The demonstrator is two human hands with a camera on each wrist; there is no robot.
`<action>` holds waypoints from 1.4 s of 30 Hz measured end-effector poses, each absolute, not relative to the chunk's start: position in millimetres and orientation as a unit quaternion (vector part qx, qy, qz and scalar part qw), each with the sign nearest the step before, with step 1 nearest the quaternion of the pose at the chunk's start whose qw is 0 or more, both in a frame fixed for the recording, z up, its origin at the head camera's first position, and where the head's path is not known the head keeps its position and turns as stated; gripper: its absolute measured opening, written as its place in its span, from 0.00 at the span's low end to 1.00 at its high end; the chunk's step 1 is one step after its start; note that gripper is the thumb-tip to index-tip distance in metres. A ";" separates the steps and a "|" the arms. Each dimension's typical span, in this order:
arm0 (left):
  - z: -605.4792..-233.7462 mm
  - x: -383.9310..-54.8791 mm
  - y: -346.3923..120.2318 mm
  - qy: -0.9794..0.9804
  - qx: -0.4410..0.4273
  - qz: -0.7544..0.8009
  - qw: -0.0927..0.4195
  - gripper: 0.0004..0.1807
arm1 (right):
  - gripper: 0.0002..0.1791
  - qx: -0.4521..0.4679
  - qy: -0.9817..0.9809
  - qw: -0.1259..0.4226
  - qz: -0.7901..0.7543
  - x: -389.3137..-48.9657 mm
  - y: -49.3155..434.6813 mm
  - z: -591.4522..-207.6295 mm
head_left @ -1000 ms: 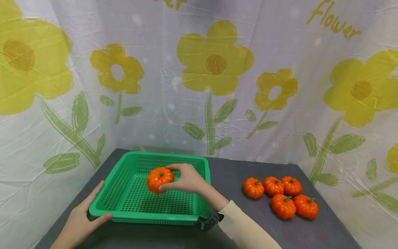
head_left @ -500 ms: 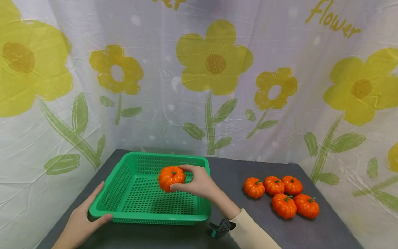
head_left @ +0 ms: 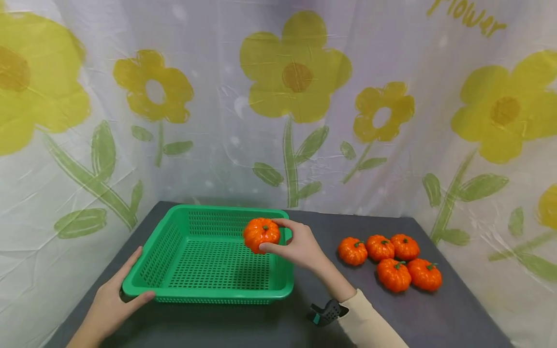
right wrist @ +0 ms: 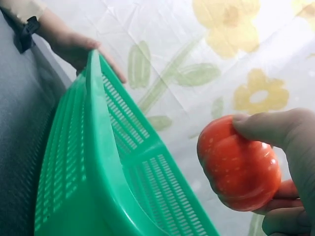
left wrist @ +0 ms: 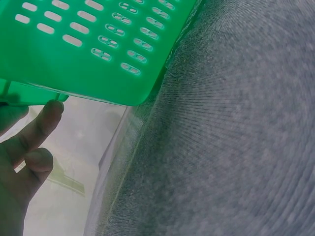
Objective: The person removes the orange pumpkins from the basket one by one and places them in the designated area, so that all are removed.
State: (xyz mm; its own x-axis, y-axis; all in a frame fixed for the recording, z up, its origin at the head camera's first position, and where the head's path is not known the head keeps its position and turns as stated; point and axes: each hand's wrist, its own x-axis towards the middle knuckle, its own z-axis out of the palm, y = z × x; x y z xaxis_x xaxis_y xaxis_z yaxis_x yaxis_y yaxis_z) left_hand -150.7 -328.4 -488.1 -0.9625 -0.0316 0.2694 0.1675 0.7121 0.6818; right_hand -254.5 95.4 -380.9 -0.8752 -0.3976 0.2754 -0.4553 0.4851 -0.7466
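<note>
My right hand pinches a small orange pumpkin between thumb and fingers. In the head view the pumpkin overlaps the right part of a green plastic basket; the right wrist view has this pumpkin raised beside the basket wall. At the basket's front left corner my left hand grips the rim, thumb along the front and fingers on the left side. Up close in the left wrist view, fingers reach the underside of the rim. No pumpkin lies inside the basket.
Several more orange pumpkins with green stems sit grouped on the right of the dark grey table. A white curtain with yellow flowers stands around the back and sides. A black strap device is on my right wrist.
My right hand has carried the pumpkin rightward, from over the basket's middle to its right side. The left hand stays at the corner. The head view has tilted slightly down.
</note>
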 end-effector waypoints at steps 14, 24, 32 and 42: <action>-489.0 -151.8 -328.1 -0.920 -0.035 -0.368 0.131 0.59 | 0.38 0.218 -0.874 0.060 0.430 -246.6 122.8 -388.3; -488.5 -151.8 -328.4 -0.921 -0.032 -0.367 0.125 0.59 | 0.37 0.177 -0.878 0.073 0.439 -243.1 153.1 -396.2; -488.5 -150.5 -328.2 -0.921 -0.025 -0.367 0.127 0.59 | 0.38 0.130 -0.893 0.081 0.422 -239.4 179.1 -409.6; -488.7 -151.1 -329.7 -0.923 -0.023 -0.368 0.111 0.59 | 0.40 0.091 -0.909 0.102 0.394 -232.4 208.3 -420.3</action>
State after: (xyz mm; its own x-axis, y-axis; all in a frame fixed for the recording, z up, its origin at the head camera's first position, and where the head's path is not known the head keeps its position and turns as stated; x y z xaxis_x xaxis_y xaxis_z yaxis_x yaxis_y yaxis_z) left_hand -151.1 -329.7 -488.7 -0.9741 -0.0394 0.2225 0.1244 0.7284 0.6737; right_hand -232.4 208.3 -420.3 -0.9624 -0.0854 0.2578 -0.2465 0.6732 -0.6971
